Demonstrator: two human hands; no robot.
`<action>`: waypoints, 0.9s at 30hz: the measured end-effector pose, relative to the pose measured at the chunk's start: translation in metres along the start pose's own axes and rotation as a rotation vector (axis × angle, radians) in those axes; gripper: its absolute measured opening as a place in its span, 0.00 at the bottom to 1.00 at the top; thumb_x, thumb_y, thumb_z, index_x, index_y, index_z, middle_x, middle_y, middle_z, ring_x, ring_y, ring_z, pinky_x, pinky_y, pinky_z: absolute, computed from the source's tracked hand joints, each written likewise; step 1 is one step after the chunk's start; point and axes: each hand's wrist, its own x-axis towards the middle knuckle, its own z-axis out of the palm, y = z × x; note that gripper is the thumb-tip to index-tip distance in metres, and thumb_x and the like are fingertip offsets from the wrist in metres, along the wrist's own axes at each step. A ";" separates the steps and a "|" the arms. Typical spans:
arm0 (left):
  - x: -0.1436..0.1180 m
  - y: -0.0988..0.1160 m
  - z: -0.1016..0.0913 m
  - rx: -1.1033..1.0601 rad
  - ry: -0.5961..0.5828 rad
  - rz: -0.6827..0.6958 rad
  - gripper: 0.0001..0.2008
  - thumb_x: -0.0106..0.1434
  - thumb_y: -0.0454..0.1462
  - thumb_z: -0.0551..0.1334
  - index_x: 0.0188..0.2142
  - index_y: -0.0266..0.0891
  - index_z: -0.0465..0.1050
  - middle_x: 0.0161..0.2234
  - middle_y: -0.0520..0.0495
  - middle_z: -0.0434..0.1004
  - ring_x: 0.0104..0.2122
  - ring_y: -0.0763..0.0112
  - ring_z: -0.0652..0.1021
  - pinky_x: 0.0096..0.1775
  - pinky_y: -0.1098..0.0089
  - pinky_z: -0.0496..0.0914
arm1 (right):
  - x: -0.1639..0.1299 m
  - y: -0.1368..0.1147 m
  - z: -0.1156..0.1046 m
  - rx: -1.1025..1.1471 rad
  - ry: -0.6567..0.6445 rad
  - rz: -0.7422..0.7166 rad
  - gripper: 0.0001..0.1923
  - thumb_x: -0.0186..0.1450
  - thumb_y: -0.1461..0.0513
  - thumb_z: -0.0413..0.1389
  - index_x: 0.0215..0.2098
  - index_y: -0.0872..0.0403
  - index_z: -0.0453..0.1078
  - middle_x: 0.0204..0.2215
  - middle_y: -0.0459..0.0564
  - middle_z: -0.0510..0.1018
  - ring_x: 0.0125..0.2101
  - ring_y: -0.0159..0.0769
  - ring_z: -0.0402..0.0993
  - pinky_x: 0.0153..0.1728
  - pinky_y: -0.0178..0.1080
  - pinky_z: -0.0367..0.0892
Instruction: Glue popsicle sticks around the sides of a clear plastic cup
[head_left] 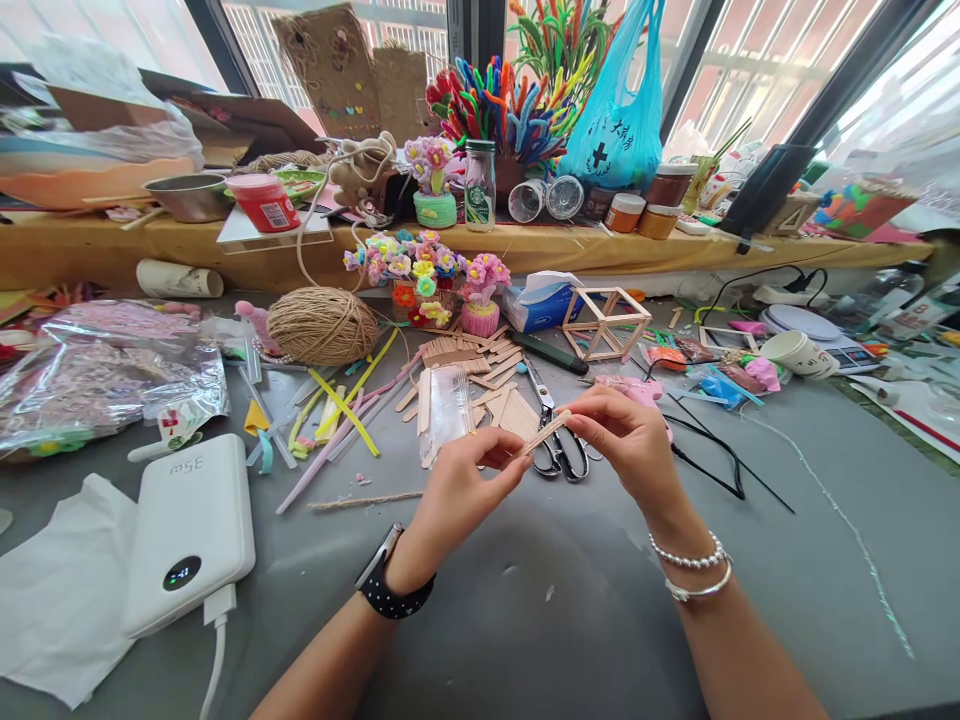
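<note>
A pale, matt wooden craft stick (545, 433) is lying against a smooth grey matt table (525, 610); the glossy white plastic power bank (187, 530) is gleaming (rough brown twine ball (322, 325) nearby), steel scissors (555, 440) shining.

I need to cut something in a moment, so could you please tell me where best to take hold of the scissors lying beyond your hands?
Probably by the black loop handles: the scissors lie flat on the table with the loops nearest you and the blades pointing away. Come from the near side, under the wooden stick held by both hands.

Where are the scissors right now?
The scissors lie on the grey table at centre, just behind the wooden stick held between left hand and right hand.
</note>
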 end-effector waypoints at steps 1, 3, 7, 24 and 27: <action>0.000 0.000 0.000 -0.006 0.002 -0.001 0.06 0.57 0.39 0.59 0.30 0.38 0.71 0.29 0.50 0.76 0.29 0.72 0.75 0.35 0.72 0.70 | 0.000 0.000 0.000 0.002 0.002 0.000 0.04 0.56 0.60 0.59 0.30 0.50 0.75 0.26 0.46 0.74 0.28 0.31 0.69 0.27 0.35 0.65; 0.000 0.001 0.000 -0.016 0.004 -0.006 0.06 0.56 0.39 0.59 0.29 0.38 0.71 0.29 0.50 0.76 0.29 0.72 0.75 0.34 0.72 0.70 | 0.000 0.000 0.001 -0.001 0.004 0.002 0.04 0.56 0.60 0.59 0.30 0.50 0.75 0.26 0.46 0.74 0.28 0.31 0.69 0.27 0.35 0.66; 0.000 0.003 0.000 -0.038 -0.005 -0.030 0.07 0.56 0.39 0.59 0.29 0.38 0.71 0.28 0.49 0.76 0.29 0.71 0.75 0.34 0.71 0.70 | 0.000 0.000 0.001 0.003 0.002 0.013 0.05 0.56 0.59 0.59 0.30 0.51 0.75 0.27 0.47 0.74 0.28 0.31 0.69 0.27 0.35 0.66; 0.001 0.002 -0.004 -0.968 -0.470 -0.449 0.08 0.50 0.39 0.66 0.26 0.35 0.73 0.25 0.49 0.73 0.23 0.78 0.71 0.29 0.76 0.68 | 0.001 0.007 0.000 0.054 0.039 0.036 0.12 0.59 0.53 0.54 0.34 0.51 0.72 0.28 0.46 0.69 0.25 0.29 0.62 0.26 0.34 0.60; -0.002 -0.002 0.001 -1.149 -0.567 -0.476 0.08 0.49 0.39 0.67 0.25 0.35 0.73 0.23 0.50 0.72 0.21 0.80 0.71 0.27 0.77 0.67 | 0.001 0.009 0.001 0.167 0.010 0.057 0.15 0.57 0.50 0.54 0.35 0.50 0.72 0.29 0.46 0.69 0.26 0.30 0.63 0.27 0.34 0.61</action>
